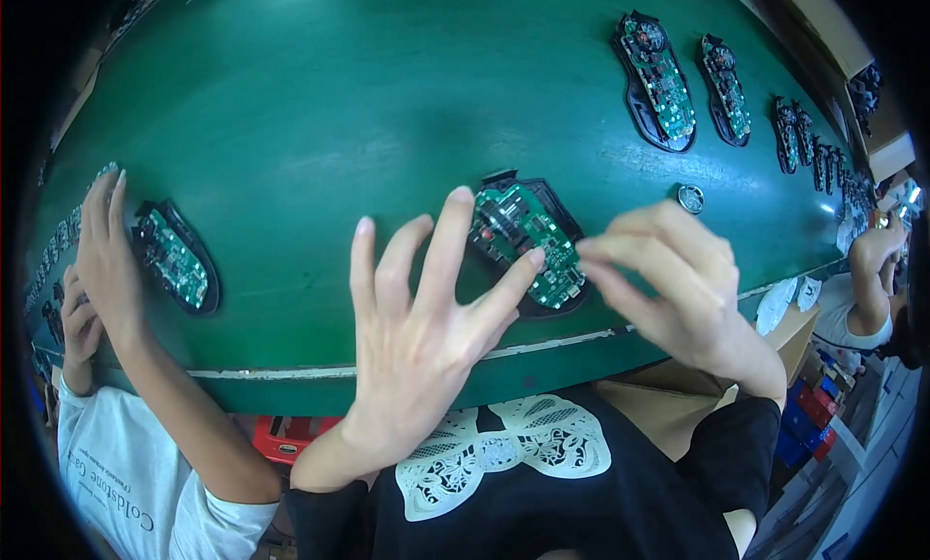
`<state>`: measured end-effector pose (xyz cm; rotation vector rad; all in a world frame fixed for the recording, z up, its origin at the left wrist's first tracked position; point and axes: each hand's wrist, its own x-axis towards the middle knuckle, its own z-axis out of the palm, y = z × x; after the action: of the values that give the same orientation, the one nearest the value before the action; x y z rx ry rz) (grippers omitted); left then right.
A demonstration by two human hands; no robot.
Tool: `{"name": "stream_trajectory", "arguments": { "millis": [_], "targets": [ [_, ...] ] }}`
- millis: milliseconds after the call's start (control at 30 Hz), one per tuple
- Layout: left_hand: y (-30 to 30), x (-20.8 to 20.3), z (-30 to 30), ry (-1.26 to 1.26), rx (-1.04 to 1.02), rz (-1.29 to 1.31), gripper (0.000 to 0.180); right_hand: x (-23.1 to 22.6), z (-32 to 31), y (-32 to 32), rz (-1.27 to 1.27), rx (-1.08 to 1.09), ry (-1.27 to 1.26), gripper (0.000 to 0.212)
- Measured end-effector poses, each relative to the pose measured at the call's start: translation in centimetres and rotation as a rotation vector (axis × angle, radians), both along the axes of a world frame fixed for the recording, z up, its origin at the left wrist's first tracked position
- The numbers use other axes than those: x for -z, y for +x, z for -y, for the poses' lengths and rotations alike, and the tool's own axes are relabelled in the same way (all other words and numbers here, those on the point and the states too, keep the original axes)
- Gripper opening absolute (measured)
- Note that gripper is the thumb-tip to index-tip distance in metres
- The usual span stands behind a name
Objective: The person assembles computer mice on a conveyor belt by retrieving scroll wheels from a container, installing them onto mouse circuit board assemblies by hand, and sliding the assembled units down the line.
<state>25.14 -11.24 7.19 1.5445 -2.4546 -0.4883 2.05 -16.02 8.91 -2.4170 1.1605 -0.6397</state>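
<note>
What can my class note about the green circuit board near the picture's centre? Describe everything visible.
The green circuit board is elongated and dotted with small pale and dark components; a dark, bulky part and a small reddish piece sit toward its far end. It lies face up, slanted, in a black, plastic-looking shell on the green table. The left grip's thumb tip overlaps its face; the right grip's fingertips are at its right edge. Whether they pinch anything is unclear.

I see a green circuit board (550, 236), black casing (562, 202), green tabletop (387, 114), and white lace-patterned bow (499, 451) against black shirt (649, 482).
</note>
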Motion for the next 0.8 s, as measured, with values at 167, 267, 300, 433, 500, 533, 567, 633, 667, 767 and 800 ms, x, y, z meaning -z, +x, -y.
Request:
{"name": "stream_trajectory", "arguments": {
  "millis": [167,267,300,433,500,533,567,633,667,767,800],
  "targets": [
    [0.1,0.1,-0.3,0.043,0.008,0.045,0.063,1.3,-2.5,0.2,0.050,0.055,0.258,0.022],
    [0.3,0.3,-0.2,0.036,0.013,0.043,0.063,1.8,-2.7,0.7,0.065,0.083,0.287,0.021],
    [0.4,0.3,-0.2,0.046,0.015,0.048,0.062,2.1,-2.8,0.7,0.078,0.088,0.277,0.021],
    [0.3,0.4,-0.2,0.049,0.019,0.040,0.062,2.4,-3.1,0.7,0.093,0.095,0.249,0.020],
    [0.4,0.5,-0.3,0.032,0.021,0.038,0.063,2.3,-3.3,0.7,0.067,0.092,0.241,0.020],
    [0.3,0.5,-0.3,0.030,0.022,0.035,0.063,2.0,-3.3,0.7,0.040,0.089,0.230,0.019],
    [0.3,0.5,-0.2,0.028,0.029,0.032,0.063,1.6,-3.4,0.8,0.031,0.095,0.225,0.019],
    [0.2,0.5,0.1,0.031,0.042,0.023,0.064,0.4,-3.3,0.8,-0.100,0.074,0.201,0.021],
    [0.3,0.4,0.1,0.035,0.035,0.030,0.065,-0.2,-2.9,0.6,-0.103,0.071,0.192,0.021],
    [0.7,0.6,0.0,0.010,0.030,0.037,0.064,-1.7,-1.3,-1.8,-0.086,0.114,0.047,0.031],
    [0.8,0.8,0.1,-0.009,0.032,0.029,0.063,-2.1,-1.1,-3.0,-0.145,0.177,-0.006,0.035]
  ]
}}
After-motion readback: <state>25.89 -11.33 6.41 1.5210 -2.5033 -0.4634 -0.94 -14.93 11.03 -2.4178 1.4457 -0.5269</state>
